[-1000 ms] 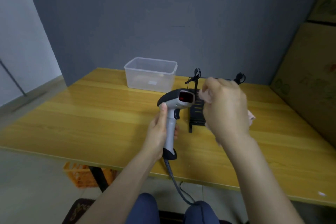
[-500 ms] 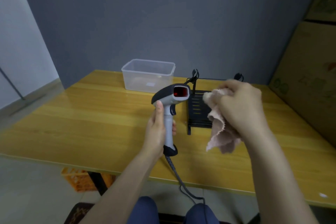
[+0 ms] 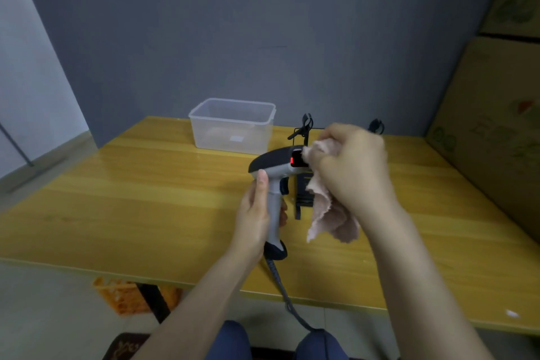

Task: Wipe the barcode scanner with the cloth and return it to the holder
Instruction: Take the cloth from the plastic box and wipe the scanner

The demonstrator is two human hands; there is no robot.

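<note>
A grey and black barcode scanner (image 3: 273, 165) stands upright above the wooden table (image 3: 146, 199), its red window lit and facing right. My left hand (image 3: 255, 215) grips its handle. My right hand (image 3: 350, 166) holds a pale pink cloth (image 3: 330, 213) bunched against the scanner's window; the rest of the cloth hangs down. The black holder (image 3: 302, 193) lies on the table behind the scanner, mostly hidden by the cloth and my right hand. The scanner's grey cable (image 3: 287, 298) drops past the table's front edge.
A clear plastic box (image 3: 232, 126) sits at the back of the table, left of the holder. Cardboard boxes (image 3: 493, 131) stand along the right side. An orange crate (image 3: 125, 297) is under the table. A grey wall is behind.
My right hand has brought the cloth leftwards from beside the scanner onto its red window. The scanner has stayed in my left hand.
</note>
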